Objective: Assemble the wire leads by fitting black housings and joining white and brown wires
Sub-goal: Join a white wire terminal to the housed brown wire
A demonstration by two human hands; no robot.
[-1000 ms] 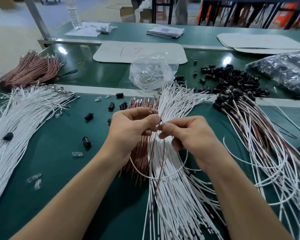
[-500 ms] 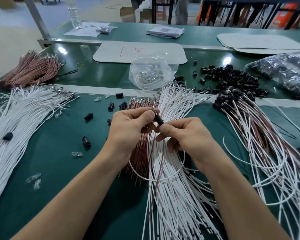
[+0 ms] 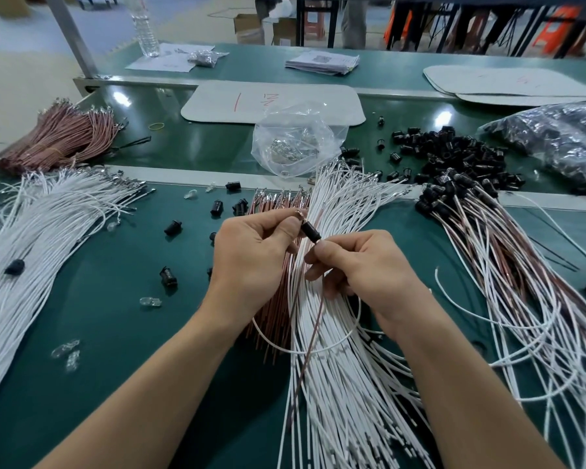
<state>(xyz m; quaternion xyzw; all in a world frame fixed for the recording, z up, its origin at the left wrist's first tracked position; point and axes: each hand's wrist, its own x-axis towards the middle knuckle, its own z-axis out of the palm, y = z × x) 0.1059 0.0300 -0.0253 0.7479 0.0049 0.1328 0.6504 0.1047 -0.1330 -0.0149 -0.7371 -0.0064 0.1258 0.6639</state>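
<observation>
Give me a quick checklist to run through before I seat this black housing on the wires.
1. Black housing held firmly: ok, the left hand pinches its upper end.
2. Wires gripped below the housing: ok, the right hand pinches the brown wire just under it.
3. Metal terminal through the housing: ok, its tip shows above the top.
4. Terminal fully latched: cannot tell.
5. White wire entering the same housing: cannot tell, fingers hide the entry.
6. Spare housings within reach: ok, the housing pile lies ahead to the right.
</observation>
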